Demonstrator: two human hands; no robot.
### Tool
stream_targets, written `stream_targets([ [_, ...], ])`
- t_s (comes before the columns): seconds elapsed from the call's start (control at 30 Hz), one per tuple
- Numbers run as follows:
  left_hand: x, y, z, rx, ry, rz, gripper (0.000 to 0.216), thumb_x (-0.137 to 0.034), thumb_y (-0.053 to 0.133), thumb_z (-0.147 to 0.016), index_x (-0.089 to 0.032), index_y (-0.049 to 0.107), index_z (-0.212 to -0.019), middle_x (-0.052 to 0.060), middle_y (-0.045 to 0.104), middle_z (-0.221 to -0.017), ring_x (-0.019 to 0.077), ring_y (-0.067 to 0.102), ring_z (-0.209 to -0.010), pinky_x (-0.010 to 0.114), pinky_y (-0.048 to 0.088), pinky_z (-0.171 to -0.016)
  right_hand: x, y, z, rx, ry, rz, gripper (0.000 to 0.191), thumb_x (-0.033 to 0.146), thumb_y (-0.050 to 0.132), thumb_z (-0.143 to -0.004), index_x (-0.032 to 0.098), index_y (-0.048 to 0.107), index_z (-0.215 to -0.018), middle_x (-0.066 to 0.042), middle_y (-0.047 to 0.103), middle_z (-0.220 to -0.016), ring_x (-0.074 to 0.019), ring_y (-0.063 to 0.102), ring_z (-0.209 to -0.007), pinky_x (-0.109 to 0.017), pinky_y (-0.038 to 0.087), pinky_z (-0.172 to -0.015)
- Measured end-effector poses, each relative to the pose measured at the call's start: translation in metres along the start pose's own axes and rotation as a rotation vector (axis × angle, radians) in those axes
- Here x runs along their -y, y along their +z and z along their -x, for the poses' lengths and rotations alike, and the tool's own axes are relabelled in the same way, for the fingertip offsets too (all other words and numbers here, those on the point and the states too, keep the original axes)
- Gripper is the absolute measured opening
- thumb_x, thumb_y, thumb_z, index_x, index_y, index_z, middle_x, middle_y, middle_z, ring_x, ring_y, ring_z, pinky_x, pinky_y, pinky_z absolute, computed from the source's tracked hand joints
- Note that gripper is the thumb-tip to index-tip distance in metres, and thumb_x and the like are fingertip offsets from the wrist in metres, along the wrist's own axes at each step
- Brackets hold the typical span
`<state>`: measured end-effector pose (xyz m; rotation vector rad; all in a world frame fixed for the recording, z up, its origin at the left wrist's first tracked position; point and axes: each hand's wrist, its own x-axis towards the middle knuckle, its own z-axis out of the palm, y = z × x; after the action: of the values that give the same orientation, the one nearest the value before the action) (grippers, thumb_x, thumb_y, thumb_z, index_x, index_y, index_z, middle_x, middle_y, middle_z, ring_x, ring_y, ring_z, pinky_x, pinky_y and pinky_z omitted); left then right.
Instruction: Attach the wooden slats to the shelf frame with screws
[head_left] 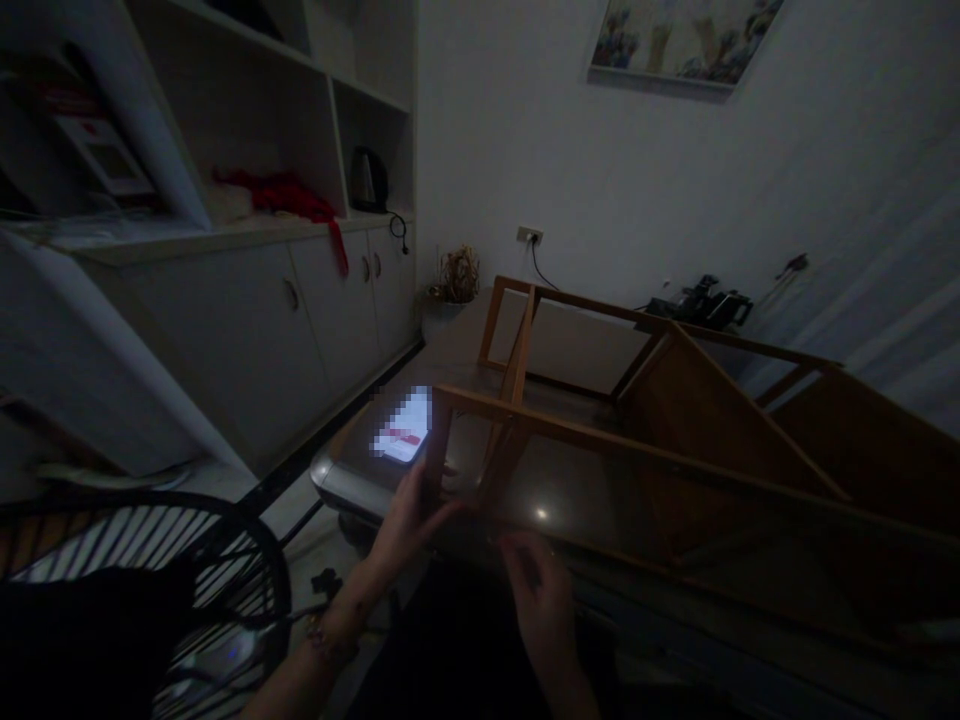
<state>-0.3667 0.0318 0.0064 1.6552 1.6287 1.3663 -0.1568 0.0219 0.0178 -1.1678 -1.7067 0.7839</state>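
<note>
We have a wooden frame (697,410) with inset panels lying on its side along the table (457,340), running from our hands away to the right. Our left hand (420,510) is at the frame's near left end, fingers behind the end post and thumb stretched out toward the right; we cannot tell whether its grip is clenched on the wood. Our right hand (536,575) is apart from it, near the frame's lower rail, thumb and forefinger drawn together; the dimness hides whether its grip pinches anything. A lit phone (405,435), partly blurred, lies on the table just beyond our left hand. At our left stands a black barred chair (281,570), and behind it a white cabinet (330,310) bears a red cloth (292,193) and a kettle (369,182).
</note>
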Motion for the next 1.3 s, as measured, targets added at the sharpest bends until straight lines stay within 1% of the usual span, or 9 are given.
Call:
stream_targets([
  [0.1, -0.006, -0.008, -0.007, -0.094, 0.073, 0.013, 0.06, -0.039, 0.064, -0.083, -0.026, 0.029, -0.131, 0.01, 0.054, -0.124, 0.0202, 0.061, -0.098, 0.04, 0.052, -0.086, 0.0, -0.001, -0.003, -0.03, -0.051, 0.023, 0.017, 0.036, 0.057, -0.09, 0.023, 0.067, -0.089, -0.003, 0.071, -0.09, -0.0172, 0.066, -0.084, -0.026, 0.05, -0.076],
  [0.23, -0.029, -0.028, -0.028, -0.379, 0.428, -0.043, 0.069, -0.041, 0.066, -0.079, -0.026, 0.025, -0.132, 0.014, 0.044, -0.134, 0.0248, 0.054, -0.112, 0.043, 0.05, -0.089, -0.001, 0.0, -0.005, -0.039, -0.087, 0.045, 0.015, 0.035, 0.057, -0.09, 0.023, 0.067, -0.088, -0.002, 0.07, -0.088, -0.0162, 0.066, -0.081, -0.025, 0.05, -0.073],
  [0.33, -0.07, -0.047, -0.048, -0.583, 0.694, -0.09, 0.054, -0.043, 0.057, -0.083, -0.03, 0.031, -0.129, 0.01, 0.046, -0.13, 0.0258, 0.052, -0.115, 0.043, 0.05, -0.086, -0.002, 0.003, -0.007, -0.059, -0.113, 0.043, 0.013, 0.033, 0.058, -0.09, 0.023, 0.067, -0.089, -0.001, 0.07, -0.089, -0.016, 0.066, -0.081, -0.025, 0.05, -0.075],
  [0.4, -0.101, -0.058, -0.06, -0.645, 0.778, -0.274, 0.037, -0.04, 0.049, -0.087, -0.027, 0.045, -0.122, 0.008, 0.054, -0.121, 0.0245, 0.054, -0.109, 0.043, 0.046, -0.088, -0.002, 0.005, -0.008, -0.052, -0.127, 0.041, 0.012, 0.031, 0.057, -0.09, 0.023, 0.066, -0.09, -0.001, 0.069, -0.089, -0.0158, 0.065, -0.082, -0.026, 0.049, -0.076],
  [0.53, -0.152, -0.066, -0.082, -0.484, 0.772, -0.603, 0.04, -0.051, 0.044, -0.089, -0.024, 0.057, -0.115, 0.006, 0.064, -0.116, 0.024, 0.055, -0.1, 0.041, 0.038, -0.089, -0.003, 0.01, -0.009, -0.027, -0.202, 0.081, 0.012, 0.029, 0.056, -0.091, 0.024, 0.067, -0.09, -0.001, 0.068, -0.091, -0.0159, 0.063, -0.085, -0.026, 0.047, -0.077],
  [0.67, -0.173, -0.062, -0.094, -0.326, 0.709, -0.735, 0.056, -0.065, 0.047, -0.083, -0.023, 0.06, -0.118, 0.004, 0.068, -0.101, 0.0221, 0.056, -0.09, 0.036, 0.036, -0.076, -0.003, 0.011, -0.007, -0.038, -0.276, 0.202, 0.01, 0.03, 0.059, -0.09, 0.026, 0.067, -0.088, 0.001, 0.068, -0.086, -0.0169, 0.061, -0.083, -0.029, 0.042, -0.077],
  [0.8, -0.176, -0.055, -0.096, -0.217, 0.646, -0.774, 0.057, -0.069, 0.048, -0.08, -0.024, 0.065, -0.111, 0.001, 0.068, -0.081, 0.0201, 0.057, -0.079, 0.033, 0.032, -0.067, 0.0, 0.01, -0.007, -0.027, -0.31, 0.299, 0.012, 0.033, 0.058, -0.091, 0.026, 0.067, -0.087, 0.001, 0.069, -0.084, -0.0178, 0.06, -0.081, -0.032, 0.036, -0.079],
  [1.1, -0.175, -0.057, -0.098, -0.107, 0.687, -0.826, 0.067, -0.073, 0.04, -0.082, -0.026, 0.057, -0.127, 0.0, 0.069, -0.08, 0.0167, 0.06, -0.073, 0.03, 0.03, -0.063, 0.012, 0.015, -0.014, -0.079, -0.314, 0.395, 0.029, 0.044, 0.048, -0.095, 0.029, 0.069, -0.084, 0.002, 0.071, -0.083, -0.0178, 0.058, -0.08, -0.034, 0.028, -0.076],
  [1.3, -0.178, -0.065, -0.105, 0.041, 0.733, -0.841, 0.072, -0.076, 0.043, -0.077, -0.024, 0.059, -0.124, 0.002, 0.07, -0.081, 0.0185, 0.063, -0.075, 0.03, 0.033, -0.064, 0.006, 0.011, -0.017, 0.006, -0.339, 0.5, 0.019, 0.042, 0.054, -0.092, 0.03, 0.069, -0.09, 0.002, 0.071, -0.087, -0.0179, 0.059, -0.082, -0.036, 0.025, -0.078],
])
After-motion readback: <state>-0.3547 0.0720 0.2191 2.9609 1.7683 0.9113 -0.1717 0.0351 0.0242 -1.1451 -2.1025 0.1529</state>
